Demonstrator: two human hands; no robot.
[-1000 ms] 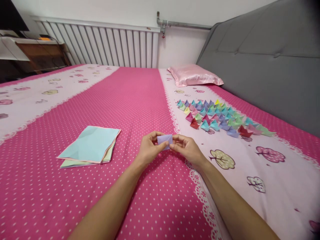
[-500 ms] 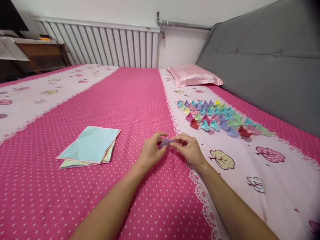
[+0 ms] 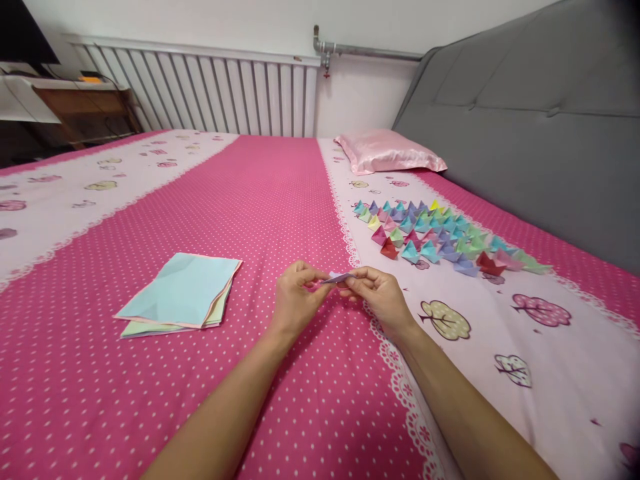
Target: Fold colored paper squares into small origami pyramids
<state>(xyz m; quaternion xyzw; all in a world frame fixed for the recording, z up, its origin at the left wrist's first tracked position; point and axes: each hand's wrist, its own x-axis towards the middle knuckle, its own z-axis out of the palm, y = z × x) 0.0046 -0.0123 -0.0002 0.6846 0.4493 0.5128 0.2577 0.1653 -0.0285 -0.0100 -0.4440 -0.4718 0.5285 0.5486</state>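
Both my hands meet above the pink dotted bedspread [image 3: 280, 200]. My left hand [image 3: 295, 297] and my right hand [image 3: 377, 293] each pinch one end of a small folded lilac paper piece [image 3: 339, 277], held nearly flat and seen edge-on. A stack of coloured paper sheets [image 3: 183, 290], light blue on top, lies to the left of my left hand. Rows of several small folded paper shapes [image 3: 435, 233] in many colours lie beyond my right hand on the pale strip of the cover.
A pink satin pillow [image 3: 387, 152] lies at the far end by the grey padded headboard [image 3: 525, 113]. A white radiator [image 3: 200, 87] runs along the back wall. A wooden shelf unit [image 3: 75, 110] stands at far left.
The lilac piece faced me as a flat rectangle a second ago; it has since been tipped flat and pinched thin. Both hands have risen slightly.
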